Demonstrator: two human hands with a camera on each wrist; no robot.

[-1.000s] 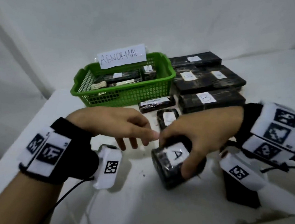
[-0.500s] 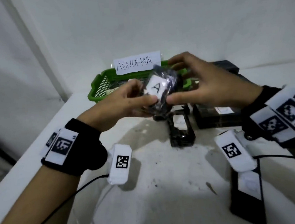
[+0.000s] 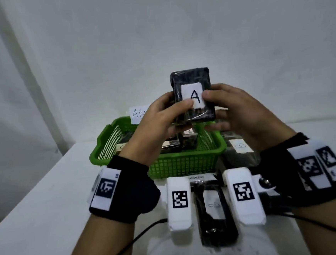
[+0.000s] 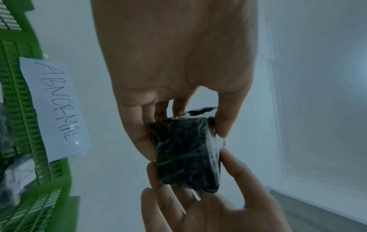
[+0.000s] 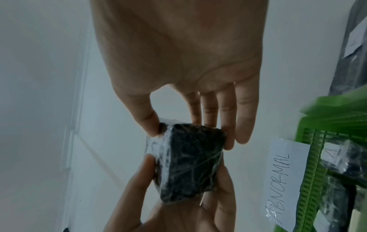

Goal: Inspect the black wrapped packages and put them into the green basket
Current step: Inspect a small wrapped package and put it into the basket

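Package (image 3: 193, 97) with the white label "A" is in both your hands, lifted above the green basket (image 3: 112, 143) and a little toward its back rim, with its long axis standing upright. Your left hand (image 3: 158, 124) pinches its left edge, thumb on the front face and fingers behind; your right hand (image 3: 240, 111) does the same on the right edge, so both hands are closed around it. The basket lies directly below and slightly toward you, about the same way from either hand; I judge neither hand is clearly nearer. To put it in, you probably need to lower it and lay the long axis flat among the packages already inside. The package is a black block with rounded corners, wrapped in clear wrinkled film that looks shiny and maybe slippery. The basket is green plastic lattice with a paper sign (image 4: 57, 108) reading "ABNORMAL" on its back rim
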